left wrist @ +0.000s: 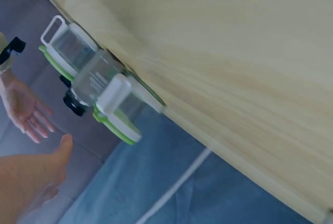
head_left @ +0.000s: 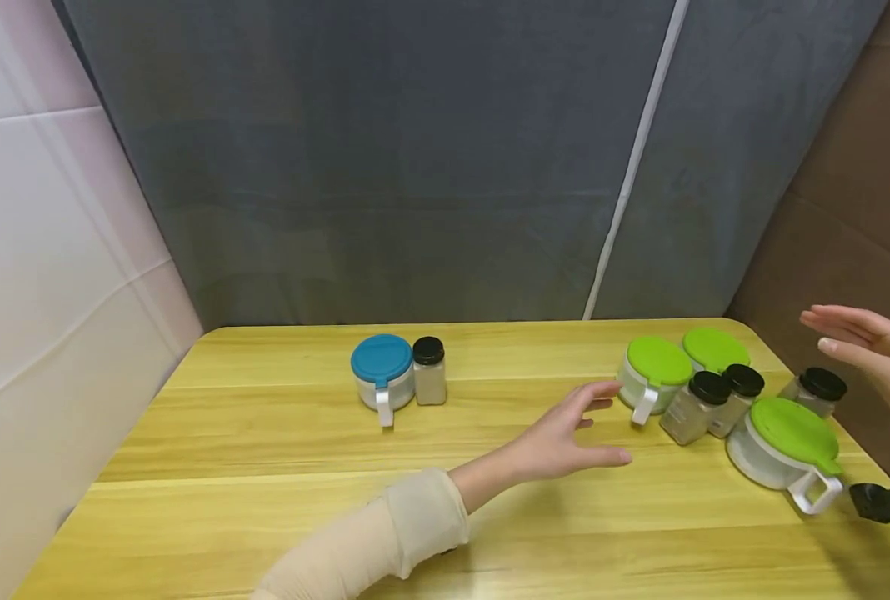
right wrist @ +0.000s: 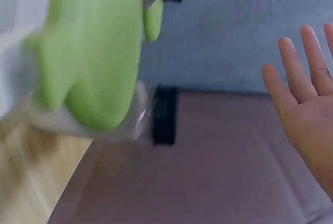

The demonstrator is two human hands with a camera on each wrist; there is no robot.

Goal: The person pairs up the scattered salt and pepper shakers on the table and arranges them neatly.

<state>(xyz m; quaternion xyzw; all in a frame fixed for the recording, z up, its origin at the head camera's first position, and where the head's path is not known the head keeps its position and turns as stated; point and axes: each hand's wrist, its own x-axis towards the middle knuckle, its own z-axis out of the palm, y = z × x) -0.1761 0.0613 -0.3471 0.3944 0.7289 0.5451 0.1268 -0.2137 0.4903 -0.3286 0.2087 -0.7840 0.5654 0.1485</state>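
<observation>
Fingers (head_left: 597, 390) near translucent, green-lidded, white-handled jar (head_left: 657, 371)

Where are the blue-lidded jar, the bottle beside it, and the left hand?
Blue-lidded jar (head_left: 382, 365): head view, on the lid.
Bottle beside it (head_left: 430, 383): head view, on its body.
Left hand (head_left: 561, 437): head view, back of the hand.

I am wearing a cream sleeve (head_left: 362, 533) above a yellow table (head_left: 265, 500) streaked with wood grain. At left, I am seeing a blue lid (head_left: 382, 358) on a white-handled jar (head_left: 402, 390); at right, three bright green lids (head_left: 793, 431). Black caps (head_left: 428, 350) are topping four bottles (head_left: 431, 386). The far, dark grey curtain (head_left: 377, 167) is showing a white stripe (head_left: 639, 142).
</observation>
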